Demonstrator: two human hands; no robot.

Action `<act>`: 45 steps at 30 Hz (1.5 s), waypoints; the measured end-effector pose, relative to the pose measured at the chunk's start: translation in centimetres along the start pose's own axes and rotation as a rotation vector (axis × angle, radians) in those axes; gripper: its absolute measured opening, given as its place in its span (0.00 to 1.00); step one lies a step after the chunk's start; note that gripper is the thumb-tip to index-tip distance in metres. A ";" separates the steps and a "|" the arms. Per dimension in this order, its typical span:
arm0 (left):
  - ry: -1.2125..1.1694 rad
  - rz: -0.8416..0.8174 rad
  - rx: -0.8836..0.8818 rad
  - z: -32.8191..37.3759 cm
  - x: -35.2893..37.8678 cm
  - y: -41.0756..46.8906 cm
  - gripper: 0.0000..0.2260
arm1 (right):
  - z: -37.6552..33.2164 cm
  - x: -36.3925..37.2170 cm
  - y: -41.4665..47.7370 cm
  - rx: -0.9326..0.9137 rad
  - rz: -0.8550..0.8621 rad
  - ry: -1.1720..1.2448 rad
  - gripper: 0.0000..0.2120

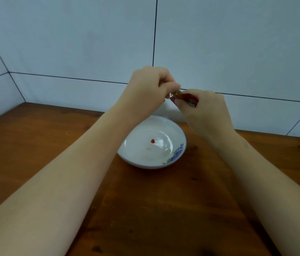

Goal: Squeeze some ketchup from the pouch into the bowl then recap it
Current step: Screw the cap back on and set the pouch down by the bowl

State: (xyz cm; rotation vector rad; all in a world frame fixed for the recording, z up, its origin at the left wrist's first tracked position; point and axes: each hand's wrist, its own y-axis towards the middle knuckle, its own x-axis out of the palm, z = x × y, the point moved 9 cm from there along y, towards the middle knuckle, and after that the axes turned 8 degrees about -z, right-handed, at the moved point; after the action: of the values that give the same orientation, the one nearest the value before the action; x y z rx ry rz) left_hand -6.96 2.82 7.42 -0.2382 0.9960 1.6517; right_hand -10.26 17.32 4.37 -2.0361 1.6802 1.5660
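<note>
Both hands meet above the bowl [152, 143]: right hand [206, 111] clutches the pouch [189, 98], left hand [149, 89] pinches the cap [177, 93]. A crooked cap could cross-thread and leak.

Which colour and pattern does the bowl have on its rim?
The bowl is white, with a thin blue rim line and a blue flower motif on its right side; head view.

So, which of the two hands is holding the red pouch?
The right hand; red pouch shows between its fingers. The left hand pinches the cap.
</note>
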 end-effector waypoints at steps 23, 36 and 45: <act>0.153 0.034 0.296 3.0 -0.5 -1.3 0.06 | 1.5 0.5 0.4 0.127 -0.274 0.522 0.06; 0.048 0.091 0.093 -0.3 -2.3 -0.9 0.07 | 5.2 0.1 0.2 0.308 -0.055 0.779 0.07; -0.106 0.115 -0.133 -6.4 -3.1 -1.0 0.16 | 8.0 1.6 -0.5 0.390 -0.015 0.873 0.07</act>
State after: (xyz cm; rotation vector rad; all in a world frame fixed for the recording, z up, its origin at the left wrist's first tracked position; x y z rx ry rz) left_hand -7.14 -3.86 4.90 -0.1832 0.8341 1.8191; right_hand -15.13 21.23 -0.89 -2.6310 1.9462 0.2336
